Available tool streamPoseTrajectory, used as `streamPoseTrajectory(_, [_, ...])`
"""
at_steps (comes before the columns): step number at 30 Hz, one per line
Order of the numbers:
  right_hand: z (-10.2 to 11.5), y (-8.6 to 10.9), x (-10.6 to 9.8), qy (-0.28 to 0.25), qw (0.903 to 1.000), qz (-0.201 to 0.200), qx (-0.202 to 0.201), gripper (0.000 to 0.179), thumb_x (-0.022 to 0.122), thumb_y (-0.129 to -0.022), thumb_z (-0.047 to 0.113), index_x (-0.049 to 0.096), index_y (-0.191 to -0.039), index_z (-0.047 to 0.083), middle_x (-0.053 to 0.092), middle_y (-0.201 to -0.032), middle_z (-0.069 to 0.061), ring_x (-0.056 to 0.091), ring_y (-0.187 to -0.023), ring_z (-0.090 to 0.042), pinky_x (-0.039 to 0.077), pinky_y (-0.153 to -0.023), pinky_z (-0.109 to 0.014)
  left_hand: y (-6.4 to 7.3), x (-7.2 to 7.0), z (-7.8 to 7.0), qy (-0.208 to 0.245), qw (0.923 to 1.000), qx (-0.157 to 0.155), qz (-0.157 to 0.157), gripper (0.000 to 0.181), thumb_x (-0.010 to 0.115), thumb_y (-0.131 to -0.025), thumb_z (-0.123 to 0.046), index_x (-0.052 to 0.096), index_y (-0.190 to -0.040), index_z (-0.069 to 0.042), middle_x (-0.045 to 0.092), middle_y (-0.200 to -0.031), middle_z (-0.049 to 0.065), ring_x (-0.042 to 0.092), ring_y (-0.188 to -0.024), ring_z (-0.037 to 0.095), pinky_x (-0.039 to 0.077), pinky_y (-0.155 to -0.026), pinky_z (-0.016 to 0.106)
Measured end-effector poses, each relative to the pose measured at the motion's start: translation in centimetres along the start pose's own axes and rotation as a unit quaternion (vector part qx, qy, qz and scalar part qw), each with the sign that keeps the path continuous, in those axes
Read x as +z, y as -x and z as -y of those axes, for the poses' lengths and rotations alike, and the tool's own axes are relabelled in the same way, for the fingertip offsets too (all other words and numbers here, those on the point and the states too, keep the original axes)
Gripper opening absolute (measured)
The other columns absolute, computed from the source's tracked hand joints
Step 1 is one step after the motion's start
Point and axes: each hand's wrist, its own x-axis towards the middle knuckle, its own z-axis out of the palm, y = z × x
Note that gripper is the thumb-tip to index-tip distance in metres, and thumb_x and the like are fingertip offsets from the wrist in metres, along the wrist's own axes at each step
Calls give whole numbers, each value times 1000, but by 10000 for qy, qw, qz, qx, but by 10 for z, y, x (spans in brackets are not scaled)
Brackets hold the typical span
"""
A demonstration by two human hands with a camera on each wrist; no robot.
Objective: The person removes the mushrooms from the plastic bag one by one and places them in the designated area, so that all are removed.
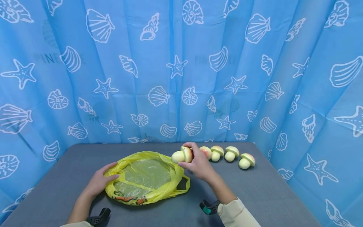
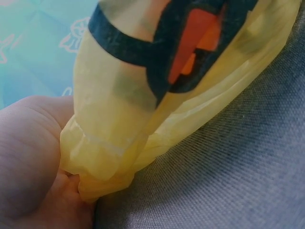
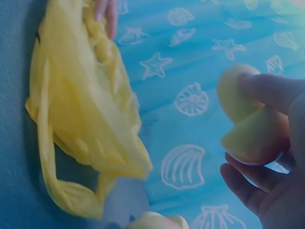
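A yellow plastic bag point(image 1: 147, 176) lies on the table with its mouth spread wide, a dark and orange print on its near side. My left hand point(image 1: 99, 180) grips the bag's left rim, thumb over the edge; the left wrist view shows the bunched film point(image 2: 100, 157) against the palm. My right hand point(image 1: 198, 162) holds a toy mushroom point(image 1: 179, 157) by its cap, between thumb and fingers. Its pale stem points left, over the bag's right rim. In the right wrist view the mushroom point(image 3: 257, 136) is raised beside the bag point(image 3: 81, 109), whose handle loop hangs free.
Several more mushrooms stand in a row to the right of my right hand, from a partly hidden one point(image 1: 207, 152) to the outermost one point(image 1: 246, 161). The grey table point(image 1: 255, 195) ends at a blue shell-patterned curtain point(image 1: 175, 78) behind and at the sides.
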Motion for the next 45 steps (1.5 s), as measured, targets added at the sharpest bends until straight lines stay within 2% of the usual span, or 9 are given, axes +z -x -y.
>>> streamPoseTrajectory(5, [-9, 5, -17, 10, 9991, -432, -28, 63, 82, -80, 18, 52, -135, 9, 54, -127, -10, 56, -97, -22, 53, -73, -38, -1, 0, 1, 64, 10000, -21, 47, 71, 65, -93, -34, 35, -149, -2, 27, -152, 28, 20, -138, 49, 22, -106, 65])
streamPoseTrajectory(9, [-18, 7, -29, -94, 9977, -673, 33, 61, 81, -80, 15, 53, -135, 11, 53, -128, -13, 55, -96, -23, 52, -72, -32, -1, 0, 1, 84, 9999, -38, 67, 73, 65, -93, -35, 34, -150, -2, 26, -153, 28, 19, -138, 49, 22, -105, 65])
streamPoseTrajectory(13, [-27, 6, -39, -116, 9966, -817, -12, 61, 78, -82, 7, 51, -136, 3, 53, -126, -20, 55, -95, -27, 52, -70, -32, -1, -2, 2, 61, 10000, -20, 40, 74, 65, -93, -37, 33, -150, -2, 25, -153, 28, 18, -138, 49, 21, -106, 65])
streamPoseTrajectory(16, [-34, 8, -46, -85, 9960, -885, 124, 61, 77, -82, 3, 50, -136, -1, 54, -124, -25, 56, -94, -31, 52, -68, -36, -1, -3, 3, 22, 10000, 14, 44, 75, 65, -92, -39, 34, -150, -3, 26, -153, 27, 19, -138, 49, 21, -106, 65])
streamPoseTrajectory(24, [-55, 16, -57, 326, 9917, -740, 996, 64, 79, -83, 21, 50, -139, 11, 53, -131, -19, 58, -103, -30, 51, -73, -36, 0, -4, 5, 35, 9999, -116, 92, 74, 65, -93, -37, 33, -150, -2, 24, -153, 28, 18, -138, 50, 20, -106, 66])
streamPoseTrajectory(28, [-62, 18, -58, 420, 9892, -599, 1269, 67, 79, -83, 23, 47, -141, 7, 51, -134, -22, 57, -107, -35, 52, -77, -42, 0, -5, 5, 20, 9999, -79, 99, 75, 65, -93, -38, 33, -150, -2, 24, -153, 28, 18, -138, 50, 19, -106, 66])
streamPoseTrajectory(34, [-73, 21, -63, 658, 9823, -538, 1668, 68, 79, -83, 25, 47, -140, 6, 53, -132, -21, 56, -110, -34, 48, -84, -46, -1, -5, 3, -3, 10000, -19, 79, 74, 65, -93, -38, 33, -150, -2, 25, -153, 28, 19, -138, 50, 20, -106, 66])
streamPoseTrajectory(40, [-80, 26, -69, 1037, 9718, -424, 2076, 63, 76, -84, 24, 48, -136, 0, 53, -133, -24, 54, -112, -37, 45, -89, -50, -2, -5, 0, -27, 9999, -4, 117, 75, 65, -93, -39, 33, -150, -2, 26, -153, 28, 19, -138, 50, 21, -105, 66])
streamPoseTrajectory(45, [-81, 29, -70, 1340, 9644, -245, 2268, 60, 77, -82, 23, 52, -129, -4, 56, -127, -26, 55, -108, -37, 44, -89, -52, -1, -4, -1, -44, 9999, -21, 134, 75, 65, -93, -39, 33, -150, -2, 25, -153, 28, 18, -138, 50, 20, -105, 67])
